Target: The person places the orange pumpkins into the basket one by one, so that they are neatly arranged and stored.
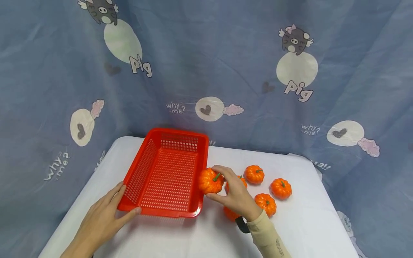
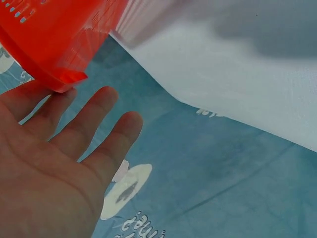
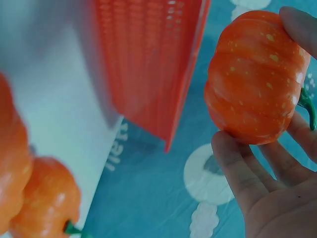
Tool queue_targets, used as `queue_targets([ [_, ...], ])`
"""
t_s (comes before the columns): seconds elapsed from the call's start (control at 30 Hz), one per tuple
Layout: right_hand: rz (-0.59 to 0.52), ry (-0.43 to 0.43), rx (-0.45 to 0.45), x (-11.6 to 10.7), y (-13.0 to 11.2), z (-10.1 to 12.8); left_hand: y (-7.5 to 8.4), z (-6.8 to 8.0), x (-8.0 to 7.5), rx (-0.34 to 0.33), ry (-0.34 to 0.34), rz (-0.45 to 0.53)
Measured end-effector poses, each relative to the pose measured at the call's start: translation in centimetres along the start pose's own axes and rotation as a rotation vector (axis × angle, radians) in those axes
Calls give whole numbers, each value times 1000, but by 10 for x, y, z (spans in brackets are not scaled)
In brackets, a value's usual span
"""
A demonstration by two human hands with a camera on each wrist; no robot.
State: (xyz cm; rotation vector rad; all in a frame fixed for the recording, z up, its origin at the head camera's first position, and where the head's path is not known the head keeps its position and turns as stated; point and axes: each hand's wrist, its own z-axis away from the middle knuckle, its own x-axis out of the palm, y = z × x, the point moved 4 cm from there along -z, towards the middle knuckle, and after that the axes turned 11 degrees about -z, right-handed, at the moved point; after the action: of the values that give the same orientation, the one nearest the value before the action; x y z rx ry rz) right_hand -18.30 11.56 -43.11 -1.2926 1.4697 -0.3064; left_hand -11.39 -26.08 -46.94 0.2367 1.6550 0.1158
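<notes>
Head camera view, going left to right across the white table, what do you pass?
The left hand → the red perforated plastic basket → the small orange pumpkin with a green stem held by the right hand → the loose orange pumpkin farthest right.

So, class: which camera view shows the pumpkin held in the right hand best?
The right wrist view: the held pumpkin fills the frame close up, with ribs, speckles and green stem clear, pinched by the right hand. The head view shows it small beside the red basket. The left wrist view does not show it.
</notes>
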Motion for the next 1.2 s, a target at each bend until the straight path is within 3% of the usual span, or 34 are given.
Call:
queue_targets([
  [0.5, -55, -111, -82, 40, -29, -31, -2, 1, 2, -23, -14, 18],
  [0.87, -84, -163, -78, 68, -50, -56, -5, -1, 4, -58, -64, 38],
  [1.2, -11, -211, -106, 87, -67, -82, -5, -3, 4, -44, -51, 46],
])
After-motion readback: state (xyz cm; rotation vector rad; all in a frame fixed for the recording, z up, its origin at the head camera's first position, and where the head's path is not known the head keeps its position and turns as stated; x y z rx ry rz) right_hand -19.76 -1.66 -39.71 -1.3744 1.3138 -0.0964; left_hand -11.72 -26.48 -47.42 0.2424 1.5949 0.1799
